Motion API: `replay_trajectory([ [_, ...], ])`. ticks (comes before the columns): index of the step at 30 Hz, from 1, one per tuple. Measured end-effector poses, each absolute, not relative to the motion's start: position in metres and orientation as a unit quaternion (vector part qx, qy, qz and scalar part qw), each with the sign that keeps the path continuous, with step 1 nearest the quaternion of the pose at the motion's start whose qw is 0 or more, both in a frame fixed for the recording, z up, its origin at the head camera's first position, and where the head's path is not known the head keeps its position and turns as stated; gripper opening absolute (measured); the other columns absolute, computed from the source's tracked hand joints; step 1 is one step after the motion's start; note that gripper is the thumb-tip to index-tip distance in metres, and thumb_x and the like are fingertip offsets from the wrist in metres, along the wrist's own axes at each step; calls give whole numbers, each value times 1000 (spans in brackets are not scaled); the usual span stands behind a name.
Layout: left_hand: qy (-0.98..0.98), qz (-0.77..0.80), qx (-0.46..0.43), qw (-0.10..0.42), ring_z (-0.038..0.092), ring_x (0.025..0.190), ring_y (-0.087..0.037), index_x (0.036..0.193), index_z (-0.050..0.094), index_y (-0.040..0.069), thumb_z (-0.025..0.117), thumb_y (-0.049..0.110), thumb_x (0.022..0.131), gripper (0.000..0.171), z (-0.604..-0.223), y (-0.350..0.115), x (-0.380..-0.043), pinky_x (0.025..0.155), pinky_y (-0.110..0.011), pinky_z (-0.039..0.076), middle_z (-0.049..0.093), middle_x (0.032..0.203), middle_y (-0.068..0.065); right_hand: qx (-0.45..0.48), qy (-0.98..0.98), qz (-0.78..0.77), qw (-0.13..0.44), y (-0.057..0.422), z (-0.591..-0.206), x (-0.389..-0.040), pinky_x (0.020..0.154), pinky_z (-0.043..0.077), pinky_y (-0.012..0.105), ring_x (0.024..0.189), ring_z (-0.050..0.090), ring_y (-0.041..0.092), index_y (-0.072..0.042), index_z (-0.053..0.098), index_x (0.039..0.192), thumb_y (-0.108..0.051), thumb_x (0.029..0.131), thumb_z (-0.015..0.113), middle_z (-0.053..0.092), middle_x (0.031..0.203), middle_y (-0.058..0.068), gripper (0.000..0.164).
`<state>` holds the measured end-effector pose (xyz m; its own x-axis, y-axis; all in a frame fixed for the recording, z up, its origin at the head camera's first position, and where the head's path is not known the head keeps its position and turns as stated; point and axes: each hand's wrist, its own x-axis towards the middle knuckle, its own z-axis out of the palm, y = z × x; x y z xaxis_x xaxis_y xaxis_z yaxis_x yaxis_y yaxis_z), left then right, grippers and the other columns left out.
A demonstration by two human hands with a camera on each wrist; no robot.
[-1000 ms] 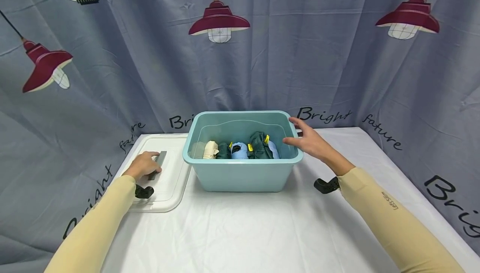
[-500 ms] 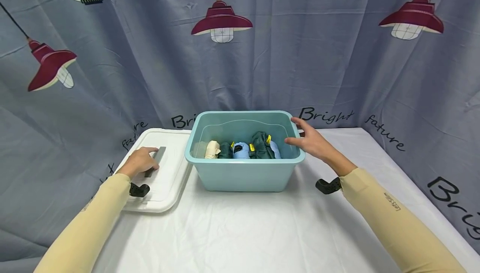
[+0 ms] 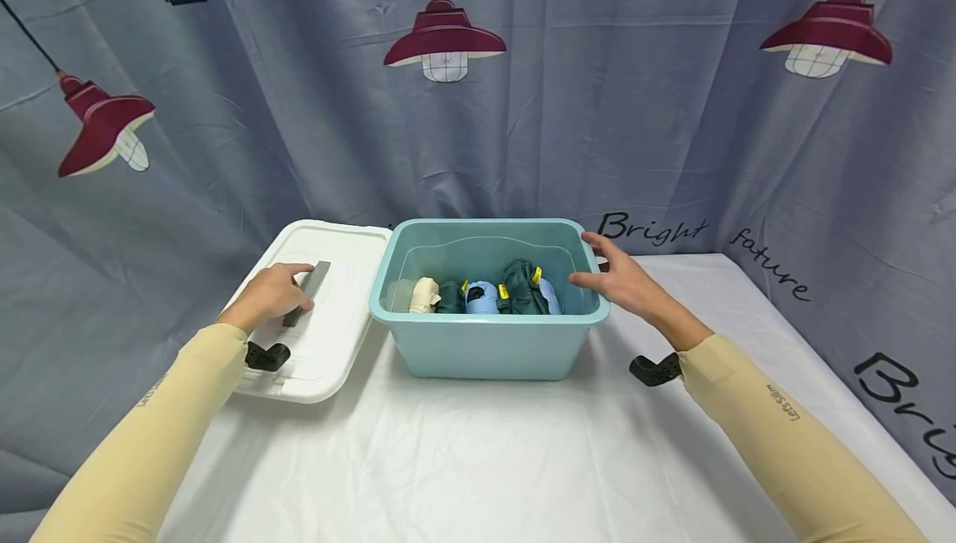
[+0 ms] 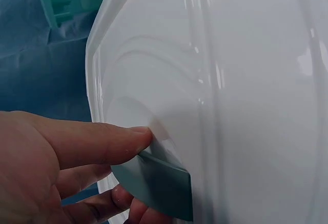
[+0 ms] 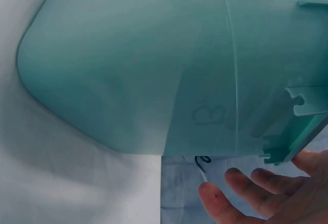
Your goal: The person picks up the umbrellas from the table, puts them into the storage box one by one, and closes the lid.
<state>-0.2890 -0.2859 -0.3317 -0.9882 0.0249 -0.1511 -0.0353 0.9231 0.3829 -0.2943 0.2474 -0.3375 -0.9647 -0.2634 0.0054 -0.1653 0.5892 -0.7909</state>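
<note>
My left hand (image 3: 270,298) grips the grey handle (image 3: 317,276) of a white plastic lid (image 3: 351,302). In the left wrist view, the thumb presses on top of the handle while the other fingers curl beneath it. The lid tilts above the table at the left of a light-blue storage bin (image 3: 478,348), its right edge close to the rim. My right hand (image 3: 623,277) rests at the bin's right rim with thumb and fingers spread. Seen from the right wrist, its fingers reach loosely below the rim, beside the bin's outer wall.
Inside the bin lie several rolled bundles: a cream one (image 3: 423,295), dark green ones (image 3: 525,287) and blue ones (image 3: 481,298), some with yellow tags. A white cloth covers the table (image 3: 478,460). Behind and at the sides hangs a grey-blue curtain (image 3: 635,128) printed with lamps.
My left hand has raised the lid off the table and shifted it slightly left, with a shadow now under it. The right hand and bin stay nearly where they were.
</note>
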Motion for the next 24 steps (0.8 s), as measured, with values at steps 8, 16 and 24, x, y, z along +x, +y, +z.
replay_trajectory([
  [8, 980, 185, 9, 69, 59, 92, -33, 154, 37, 3, 69, 17, 87, 75, -306, -285, -290, 72, -39, 49, 60, 116, -25, -119, 891, -435, 57, 248, -338, -294, 97, 49, 57, 134, 45, 45, -14, 10, 163, -38, 94, 70, 25, 160, 25, 94],
  [16, 982, 181, 11, 53, 59, 95, -35, 155, 37, 3, 68, 17, 88, 75, -284, -284, -291, 74, -42, 49, 59, 118, -27, -117, 892, -433, 57, 247, -339, -294, 98, 48, 57, 133, 46, 45, -15, 12, 163, -38, 94, 69, 27, 159, 24, 93],
  [24, 984, 171, 23, 40, 57, 97, -36, 156, 36, 6, 68, 16, 88, 75, -256, -272, -297, 76, -45, 47, 58, 119, -27, -115, 895, -428, 51, 247, -340, -294, 97, 49, 56, 132, 48, 45, -14, 13, 163, -37, 95, 68, 26, 160, 24, 91],
])
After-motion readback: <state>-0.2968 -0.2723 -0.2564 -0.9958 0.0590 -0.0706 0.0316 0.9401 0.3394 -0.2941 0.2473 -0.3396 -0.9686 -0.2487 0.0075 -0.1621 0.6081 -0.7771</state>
